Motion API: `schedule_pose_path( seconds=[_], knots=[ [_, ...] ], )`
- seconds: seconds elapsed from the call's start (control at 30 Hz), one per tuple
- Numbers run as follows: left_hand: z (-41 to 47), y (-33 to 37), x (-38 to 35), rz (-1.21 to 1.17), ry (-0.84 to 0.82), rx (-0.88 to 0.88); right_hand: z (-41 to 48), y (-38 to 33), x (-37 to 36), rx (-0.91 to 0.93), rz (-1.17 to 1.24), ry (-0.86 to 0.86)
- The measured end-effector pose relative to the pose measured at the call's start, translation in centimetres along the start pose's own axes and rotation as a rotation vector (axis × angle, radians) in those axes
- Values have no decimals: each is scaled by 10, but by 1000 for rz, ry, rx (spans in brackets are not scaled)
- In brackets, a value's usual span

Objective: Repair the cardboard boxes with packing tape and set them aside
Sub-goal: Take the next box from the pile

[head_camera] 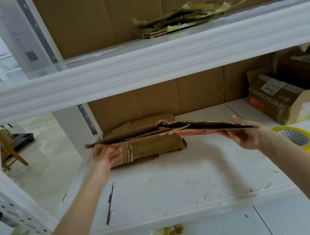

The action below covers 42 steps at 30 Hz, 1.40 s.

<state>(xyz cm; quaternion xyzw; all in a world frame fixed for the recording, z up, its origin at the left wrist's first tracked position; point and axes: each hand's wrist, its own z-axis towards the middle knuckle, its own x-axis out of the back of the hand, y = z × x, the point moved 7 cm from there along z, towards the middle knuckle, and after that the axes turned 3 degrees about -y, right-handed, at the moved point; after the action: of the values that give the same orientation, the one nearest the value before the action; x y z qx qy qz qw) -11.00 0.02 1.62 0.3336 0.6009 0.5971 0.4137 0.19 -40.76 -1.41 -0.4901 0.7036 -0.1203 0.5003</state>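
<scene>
Both hands hold a flattened cardboard box (206, 125) level above the white shelf (178, 183), seen edge-on, with a torn spot near its middle. My left hand (104, 155) grips its left end. My right hand (245, 135) holds its right end from below, thumb on top. Under it, a stack of flattened cardboard (150, 147) lies on the shelf against the back wall. A roll of clear yellowish packing tape (298, 137) lies flat on the shelf, just right of my right wrist.
A black pen-like tool (110, 204) lies at the shelf's left front. Open cardboard boxes (282, 100) stand at the back right. On the upper shelf (143, 67) rests a taped flat cardboard bundle (182, 20). Crumpled tape scraps (167, 234) lie on a lower surface.
</scene>
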Motion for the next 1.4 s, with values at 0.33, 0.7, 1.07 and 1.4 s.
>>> schedule_pose_path(
  seconds=[0.33,0.7,1.07,1.4],
  knots=[
    [-13,-16,-17,98,-138,-65,-6,-14,19,367,-708,367],
    [-32,-39,-53,143,-313,-69,-3,21,-11,548,-693,3],
    [-52,-17,-60,215,-226,-250,-76,30,-45,929,-902,-263],
    [-54,-7,-82,251,-418,-227,-75,55,-59,619,-1323,-460]
  ],
)
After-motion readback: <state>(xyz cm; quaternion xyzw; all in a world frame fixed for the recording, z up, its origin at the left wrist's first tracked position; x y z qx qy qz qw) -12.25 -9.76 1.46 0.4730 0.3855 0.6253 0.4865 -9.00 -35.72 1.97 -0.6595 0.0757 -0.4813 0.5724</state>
